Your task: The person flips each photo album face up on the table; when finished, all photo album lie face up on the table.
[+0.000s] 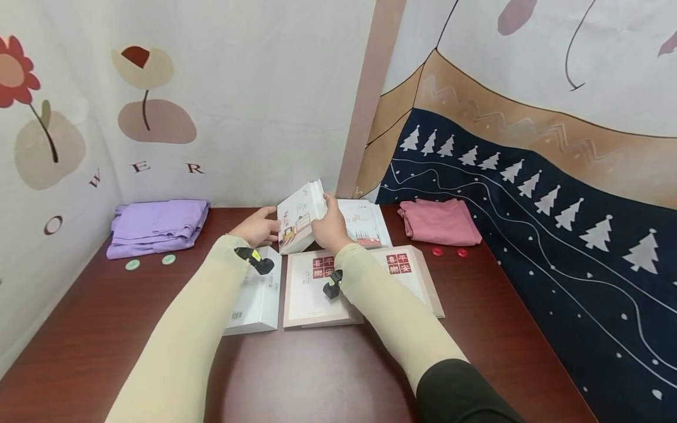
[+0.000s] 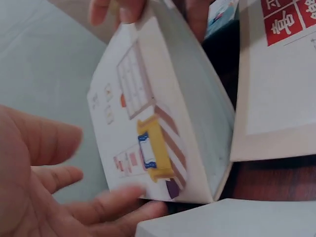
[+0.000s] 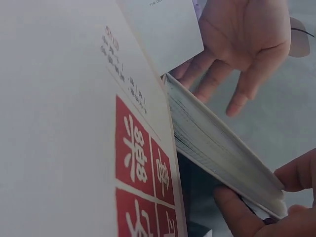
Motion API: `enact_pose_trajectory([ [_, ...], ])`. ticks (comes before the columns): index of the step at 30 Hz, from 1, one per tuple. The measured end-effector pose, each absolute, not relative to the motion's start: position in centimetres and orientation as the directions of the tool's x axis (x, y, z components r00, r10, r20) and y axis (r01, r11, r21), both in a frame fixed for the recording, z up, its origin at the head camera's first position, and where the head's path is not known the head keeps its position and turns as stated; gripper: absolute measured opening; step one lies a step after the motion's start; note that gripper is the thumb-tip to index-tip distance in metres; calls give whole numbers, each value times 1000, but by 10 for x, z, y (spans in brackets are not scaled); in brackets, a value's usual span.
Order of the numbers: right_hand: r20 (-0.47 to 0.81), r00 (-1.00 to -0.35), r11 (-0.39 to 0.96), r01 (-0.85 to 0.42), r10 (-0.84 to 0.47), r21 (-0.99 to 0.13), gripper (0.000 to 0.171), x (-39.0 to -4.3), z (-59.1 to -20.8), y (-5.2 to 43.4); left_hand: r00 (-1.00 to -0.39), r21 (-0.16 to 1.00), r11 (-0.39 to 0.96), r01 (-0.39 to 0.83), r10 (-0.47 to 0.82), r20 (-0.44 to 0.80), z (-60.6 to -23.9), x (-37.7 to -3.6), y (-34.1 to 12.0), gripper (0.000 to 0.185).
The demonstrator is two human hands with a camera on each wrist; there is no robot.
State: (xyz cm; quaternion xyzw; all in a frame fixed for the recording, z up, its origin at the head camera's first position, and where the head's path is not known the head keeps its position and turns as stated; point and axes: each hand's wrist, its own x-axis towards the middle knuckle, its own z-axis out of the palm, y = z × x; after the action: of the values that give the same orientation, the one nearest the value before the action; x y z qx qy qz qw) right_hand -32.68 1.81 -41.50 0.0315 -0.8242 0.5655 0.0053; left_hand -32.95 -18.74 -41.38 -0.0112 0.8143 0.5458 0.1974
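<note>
A thick white book (image 1: 300,216) with a drawn room on its cover stands tilted up off the dark red table (image 1: 328,370). My right hand (image 1: 329,228) grips it at its far edge, thumb on one side and fingers on the other. In the left wrist view those fingers (image 2: 118,9) curl over the top of the book (image 2: 148,123). My left hand (image 1: 259,228) is beside the front cover, fingers straight and spread (image 2: 44,187). The right wrist view shows the book's page block (image 3: 222,153) with the left hand (image 3: 247,49) open behind it.
Flat on the table lie a white book (image 1: 256,299), two cream books with red seal squares (image 1: 317,288) (image 1: 409,273) and an illustrated book (image 1: 365,223). Folded purple cloth (image 1: 156,226) with green buttons (image 1: 132,264) lies left, pink cloth (image 1: 439,222) with red buttons (image 1: 436,251) right. Fabric walls enclose the table.
</note>
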Motion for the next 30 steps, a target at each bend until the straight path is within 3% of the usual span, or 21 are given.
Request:
enact_pose_trajectory([
  [8, -10, -999, 339, 20, 32, -940, 82, -323, -420, 16, -920, 884, 420, -205, 225, -321, -420, -332, -184, 68],
  [13, -1, -1000, 311, 0, -2, -950, 84, -320, -420, 13, -931, 876, 442, -194, 199, -307, -423, -334, -191, 69],
  [19, -15, -998, 340, -5, -56, -940, 84, -325, -420, 13, -939, 924, 303, -232, 177, -294, -424, -331, -202, 72],
  [25, -139, -984, 313, 98, -112, -945, 83, -335, -425, 17, -948, 919, 341, -198, 171, -267, -419, -328, -213, 71],
  [30, -223, -958, 384, 141, -180, -913, 86, -338, -427, 16, -951, 908, 370, -198, 150, -269, -417, -326, -222, 70],
])
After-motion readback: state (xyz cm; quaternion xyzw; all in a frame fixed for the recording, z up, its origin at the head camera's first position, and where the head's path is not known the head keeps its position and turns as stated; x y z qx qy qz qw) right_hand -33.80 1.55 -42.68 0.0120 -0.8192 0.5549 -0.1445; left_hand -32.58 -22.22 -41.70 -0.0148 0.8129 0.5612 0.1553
